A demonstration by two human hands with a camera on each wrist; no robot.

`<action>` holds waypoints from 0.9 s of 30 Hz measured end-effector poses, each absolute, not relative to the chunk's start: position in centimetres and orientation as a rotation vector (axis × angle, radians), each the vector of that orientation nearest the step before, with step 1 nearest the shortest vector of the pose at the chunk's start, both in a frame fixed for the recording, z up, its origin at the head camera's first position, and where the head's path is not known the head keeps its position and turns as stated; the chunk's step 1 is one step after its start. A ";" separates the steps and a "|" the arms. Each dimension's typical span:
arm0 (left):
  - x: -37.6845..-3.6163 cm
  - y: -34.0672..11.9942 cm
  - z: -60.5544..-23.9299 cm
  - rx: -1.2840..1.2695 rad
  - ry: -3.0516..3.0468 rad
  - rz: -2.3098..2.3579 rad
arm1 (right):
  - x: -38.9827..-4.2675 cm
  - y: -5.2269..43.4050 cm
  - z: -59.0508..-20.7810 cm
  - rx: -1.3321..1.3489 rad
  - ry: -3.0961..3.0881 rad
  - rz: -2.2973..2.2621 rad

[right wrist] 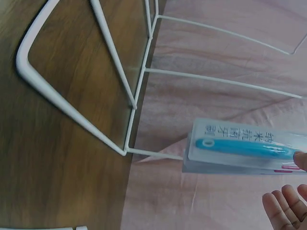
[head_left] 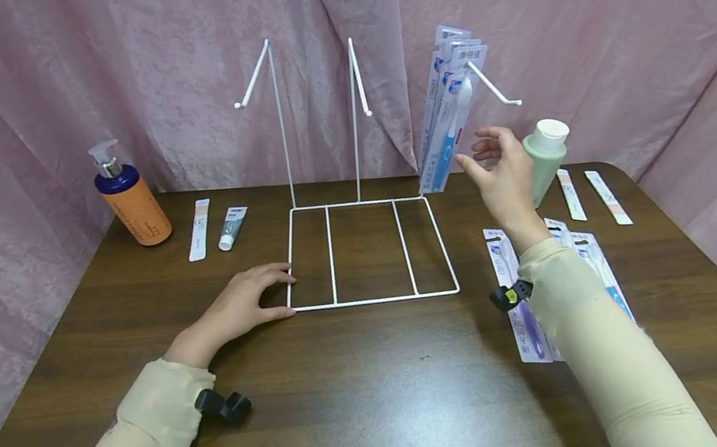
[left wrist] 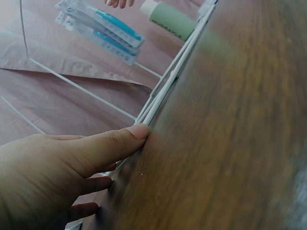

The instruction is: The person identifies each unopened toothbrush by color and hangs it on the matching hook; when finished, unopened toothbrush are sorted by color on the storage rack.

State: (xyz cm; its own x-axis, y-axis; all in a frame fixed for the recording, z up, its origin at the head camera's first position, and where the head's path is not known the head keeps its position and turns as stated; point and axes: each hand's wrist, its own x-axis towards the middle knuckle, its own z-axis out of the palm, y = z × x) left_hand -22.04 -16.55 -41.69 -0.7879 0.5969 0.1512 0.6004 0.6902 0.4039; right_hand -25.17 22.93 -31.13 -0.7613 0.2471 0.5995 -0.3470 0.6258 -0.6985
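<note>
A person's left hand [head_left: 240, 303] touches the near left corner of a white wire rack [head_left: 379, 301], its thumb and fingers spread apart. The right hand [head_left: 505, 171], thumb held away from loosely bent fingers, is just beside packaged toothbrushes [head_left: 453, 117] hanging from the rack's right hook [head_left: 488, 84], near a green bottle [head_left: 544, 161]
</note>
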 end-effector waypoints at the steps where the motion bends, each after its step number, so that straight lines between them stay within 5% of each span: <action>1: -22.0 -16.6 -41.7 -1.020 -2.881 -0.690 | -25.1 23.1 -31.0 0.084 -2.176 1.107; 27: -22.1 -16.7 -41.6 -1.002 -2.905 -0.685 | -20.6 25.4 -26.4 0.201 -2.488 0.744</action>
State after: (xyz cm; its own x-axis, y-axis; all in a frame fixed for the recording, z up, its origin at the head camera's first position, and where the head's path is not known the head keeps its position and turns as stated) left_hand -22.09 -16.66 -41.59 -0.7973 0.5889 0.1322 0.5859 0.7026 0.4039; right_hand -20.63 25.43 -26.43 -0.8481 0.0089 0.5298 -0.2836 0.8370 -0.4680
